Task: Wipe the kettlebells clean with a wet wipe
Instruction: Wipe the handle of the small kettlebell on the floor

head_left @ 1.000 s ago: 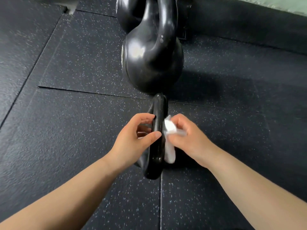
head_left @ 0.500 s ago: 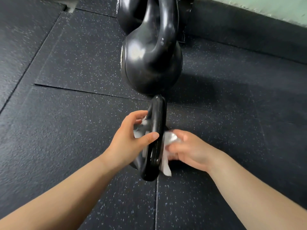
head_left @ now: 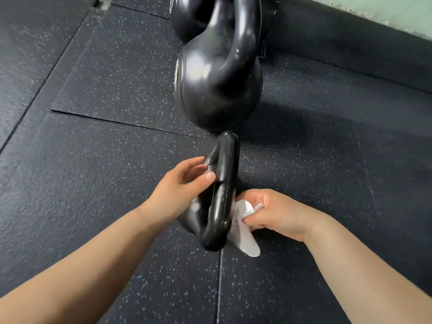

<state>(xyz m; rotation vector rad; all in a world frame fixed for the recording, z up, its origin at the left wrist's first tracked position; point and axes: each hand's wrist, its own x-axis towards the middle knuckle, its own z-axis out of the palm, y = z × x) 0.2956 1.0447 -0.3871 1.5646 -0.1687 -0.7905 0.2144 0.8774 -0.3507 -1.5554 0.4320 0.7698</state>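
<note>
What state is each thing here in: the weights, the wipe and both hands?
Small kettlebell: standing on the floor mat, handle up.
Wet wipe: crumpled, pressed to the small kettlebell's right side.
Right hand: grips the wet wipe.
Left hand: fingers relaxed, thumb touching the handle.
Large kettlebell: standing just behind, untouched.

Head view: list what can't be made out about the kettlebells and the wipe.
Head view only:
- Near kettlebell: its body is mostly hidden by its own handle and the left hand.
- Wet wipe: partly bunched inside the right hand, partly behind the handle.
- Rear kettlebell: cut off by the top edge.
- Middle kettlebell: side label seen edge-on, unreadable.
</note>
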